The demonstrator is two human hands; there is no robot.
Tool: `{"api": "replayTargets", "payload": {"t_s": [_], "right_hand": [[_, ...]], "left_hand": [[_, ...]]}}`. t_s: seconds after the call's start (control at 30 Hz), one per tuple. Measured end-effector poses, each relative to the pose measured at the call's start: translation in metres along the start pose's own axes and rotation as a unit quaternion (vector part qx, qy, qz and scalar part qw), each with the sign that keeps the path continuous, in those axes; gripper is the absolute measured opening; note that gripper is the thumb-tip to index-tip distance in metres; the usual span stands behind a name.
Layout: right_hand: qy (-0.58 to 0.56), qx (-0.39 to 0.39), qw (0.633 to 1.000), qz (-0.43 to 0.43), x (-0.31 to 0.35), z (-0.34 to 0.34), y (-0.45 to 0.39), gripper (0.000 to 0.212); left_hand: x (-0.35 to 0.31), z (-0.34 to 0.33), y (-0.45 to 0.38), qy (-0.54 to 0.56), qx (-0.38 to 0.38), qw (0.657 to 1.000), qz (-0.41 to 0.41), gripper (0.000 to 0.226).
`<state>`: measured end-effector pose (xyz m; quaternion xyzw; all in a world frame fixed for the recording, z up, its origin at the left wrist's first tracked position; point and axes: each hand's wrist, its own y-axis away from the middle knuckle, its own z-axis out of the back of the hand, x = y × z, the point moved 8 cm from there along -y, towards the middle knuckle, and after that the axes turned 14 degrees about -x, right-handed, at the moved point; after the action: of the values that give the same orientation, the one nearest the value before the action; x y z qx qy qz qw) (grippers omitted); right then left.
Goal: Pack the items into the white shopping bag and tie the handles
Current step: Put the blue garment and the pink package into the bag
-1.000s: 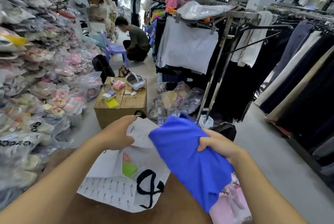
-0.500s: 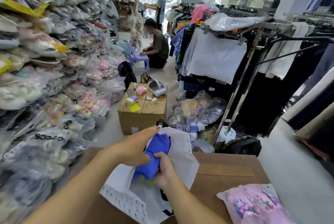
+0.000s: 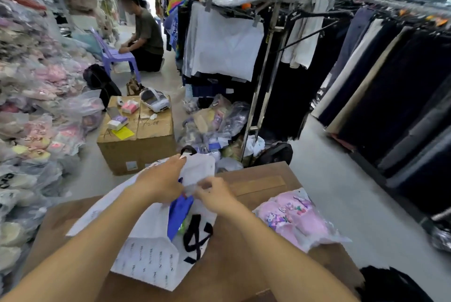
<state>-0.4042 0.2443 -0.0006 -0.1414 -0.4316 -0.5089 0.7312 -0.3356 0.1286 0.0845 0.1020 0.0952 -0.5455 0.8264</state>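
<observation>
The white shopping bag (image 3: pixel 146 260) with black handles (image 3: pixel 195 235) lies on a brown cardboard surface (image 3: pixel 256 184) in front of me. A blue garment (image 3: pixel 179 214) sits partly inside its mouth, with something green just under it. My left hand (image 3: pixel 161 182) grips the bag's upper edge and holds the mouth open. My right hand (image 3: pixel 214 194) pinches the bag's rim on the opposite side, right above the blue garment. A pink garment in a clear plastic wrapper (image 3: pixel 295 218) lies on the cardboard to the right of the bag.
A cardboard box (image 3: pixel 139 140) with small items stands on the floor ahead. Stacked bagged goods (image 3: pixel 36 111) fill the left side. Clothes racks (image 3: pixel 268 62) stand ahead and right. A person (image 3: pixel 144 30) crouches by a purple chair (image 3: pixel 114 55) farther back.
The blue garment went from my right hand's grip above the bag down into the bag's mouth. My right hand let go of it and now pinches the bag's rim.
</observation>
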Motion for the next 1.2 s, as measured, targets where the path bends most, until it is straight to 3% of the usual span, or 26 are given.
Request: {"api": "replayTargets", "payload": {"t_s": [0.1, 0.2, 0.23, 0.33, 0.4, 0.57, 0.63, 0.8, 0.97, 1.13, 1.2], "right_hand": [[-0.03, -0.186, 0.981, -0.045, -0.067, 0.107, 0.015, 0.021], [-0.005, -0.343, 0.931, -0.123, -0.125, 0.164, 0.029, 0.013], [0.02, -0.366, 0.914, -0.173, -0.144, 0.167, 0.029, 0.019], [0.077, -0.339, 0.866, -0.361, -0.2, 0.163, 0.046, 0.08], [0.083, -0.33, 0.849, -0.404, -0.219, 0.162, 0.061, 0.114], [-0.017, -0.375, 0.837, -0.399, -0.239, 0.159, 0.062, 0.138], [-0.009, -0.35, 0.849, -0.396, -0.242, 0.159, 0.055, 0.148], [0.134, -0.184, 0.903, -0.365, -0.225, 0.143, 0.032, 0.149], [0.185, -0.184, 0.922, -0.287, -0.202, 0.133, 0.022, 0.14], [0.087, -0.133, 0.961, -0.225, -0.193, 0.109, 0.007, 0.149], [0.053, -0.137, 0.968, -0.204, -0.178, 0.112, 0.007, 0.135]], "left_hand": [[-0.048, -0.044, -0.021, -0.016, 0.079, 0.996, -0.045, 0.065], [-0.03, -0.052, -0.021, -0.049, 0.094, 0.994, -0.009, 0.057], [-0.014, -0.053, -0.021, -0.061, 0.091, 0.994, 0.013, 0.058], [0.01, -0.053, -0.024, -0.066, 0.089, 0.993, 0.036, 0.061], [0.01, -0.054, -0.023, -0.065, 0.092, 0.993, 0.033, 0.06], [-0.004, -0.056, -0.026, -0.05, 0.086, 0.995, 0.017, 0.054], [-0.01, -0.055, -0.025, -0.043, 0.085, 0.995, 0.008, 0.054], [-0.009, -0.05, -0.023, -0.034, 0.078, 0.996, 0.008, 0.061], [-0.004, -0.035, -0.019, -0.014, 0.048, 0.999, 0.02, 0.067], [0.0, -0.022, -0.014, -0.001, 0.02, 0.999, 0.025, 0.056], [0.001, -0.017, -0.013, 0.005, 0.012, 1.0, 0.027, 0.055]]}}
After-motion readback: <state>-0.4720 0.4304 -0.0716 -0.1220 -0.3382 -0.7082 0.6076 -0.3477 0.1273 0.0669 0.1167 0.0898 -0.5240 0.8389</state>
